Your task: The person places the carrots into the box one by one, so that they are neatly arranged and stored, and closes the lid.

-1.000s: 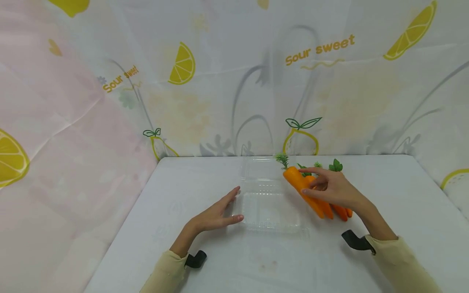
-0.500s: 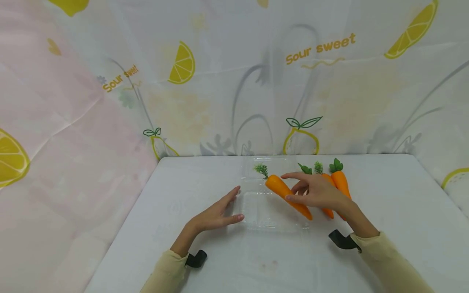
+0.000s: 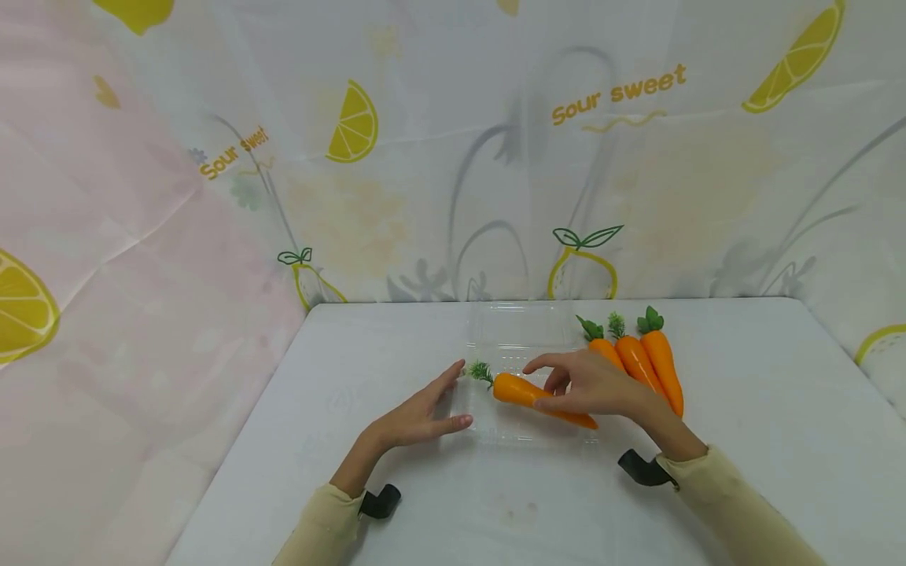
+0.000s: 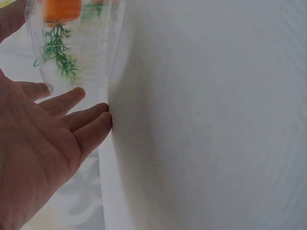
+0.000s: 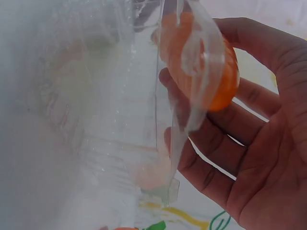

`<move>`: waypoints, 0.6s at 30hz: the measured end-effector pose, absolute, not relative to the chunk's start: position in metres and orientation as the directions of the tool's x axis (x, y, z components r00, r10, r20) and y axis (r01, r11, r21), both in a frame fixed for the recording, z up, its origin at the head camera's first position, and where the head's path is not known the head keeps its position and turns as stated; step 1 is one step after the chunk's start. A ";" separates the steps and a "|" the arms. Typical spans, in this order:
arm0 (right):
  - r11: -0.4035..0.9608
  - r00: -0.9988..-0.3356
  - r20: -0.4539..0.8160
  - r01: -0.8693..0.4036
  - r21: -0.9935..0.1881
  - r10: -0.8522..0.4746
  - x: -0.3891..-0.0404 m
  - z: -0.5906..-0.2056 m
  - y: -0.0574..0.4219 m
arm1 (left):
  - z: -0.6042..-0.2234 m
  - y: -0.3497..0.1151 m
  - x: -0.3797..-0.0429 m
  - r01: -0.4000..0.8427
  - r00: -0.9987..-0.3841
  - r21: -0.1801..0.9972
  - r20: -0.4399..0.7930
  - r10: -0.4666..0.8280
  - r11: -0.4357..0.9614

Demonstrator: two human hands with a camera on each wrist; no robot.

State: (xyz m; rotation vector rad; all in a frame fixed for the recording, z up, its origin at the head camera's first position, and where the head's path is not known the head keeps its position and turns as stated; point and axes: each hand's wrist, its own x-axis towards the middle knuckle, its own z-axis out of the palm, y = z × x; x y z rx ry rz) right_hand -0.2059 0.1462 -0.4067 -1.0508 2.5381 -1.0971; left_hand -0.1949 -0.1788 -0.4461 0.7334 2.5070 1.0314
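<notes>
An orange carrot [image 3: 515, 388] with a feathery green top is pinched by my right hand [image 3: 598, 384], thumb on the near side and fingers on the far side. It lies slanted over the clear plastic container [image 3: 495, 435], its leafy end to the left and its tip at the right rim. In the right wrist view, the carrot [image 5: 223, 86] shows partly through the clear plastic. My left hand [image 3: 416, 415] rests at the container's left side, fingers spread and thumb pointing right. The left wrist view shows its fingertips beside the clear wall, with green leaves [image 4: 60, 52] behind the plastic.
Three more carrots, a left one [image 3: 607, 352], a middle one [image 3: 639, 365] and a right one [image 3: 664, 366], lie side by side right of the container. The open clear lid [image 3: 524, 324] extends toward the back of the white table [image 3: 382, 330]. A lemon-print cloth [image 3: 425, 212] hangs behind.
My right hand has carried the carrot left and nearer, from beside the other carrots to over the container. The carrot has turned flatter across the view. My left hand stays put.
</notes>
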 end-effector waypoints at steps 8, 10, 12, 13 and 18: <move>0.530 -0.720 0.064 -0.565 -0.633 -0.691 -0.203 -0.408 0.137 | -0.448 -0.179 -0.195 0.327 -0.815 0.727 -0.106 0.569 0.604; 0.530 -0.713 0.051 -0.566 -0.632 -0.700 -0.202 -0.410 0.135 | -0.449 -0.179 -0.195 0.328 -0.816 0.724 -0.107 0.568 0.607; 0.529 -0.706 0.037 -0.562 -0.636 -0.707 -0.202 -0.412 0.134 | -0.449 -0.178 -0.195 0.328 -0.817 0.720 -0.109 0.566 0.612; 0.530 -0.704 0.031 -0.562 -0.635 -0.710 -0.202 -0.413 0.133 | -0.449 -0.178 -0.194 0.328 -0.817 0.719 -0.109 0.566 0.612; 0.549 -0.698 0.005 -0.568 -0.613 -0.716 -0.202 -0.417 0.130 | -0.449 -0.178 -0.194 0.329 -0.819 0.718 -0.106 0.563 0.614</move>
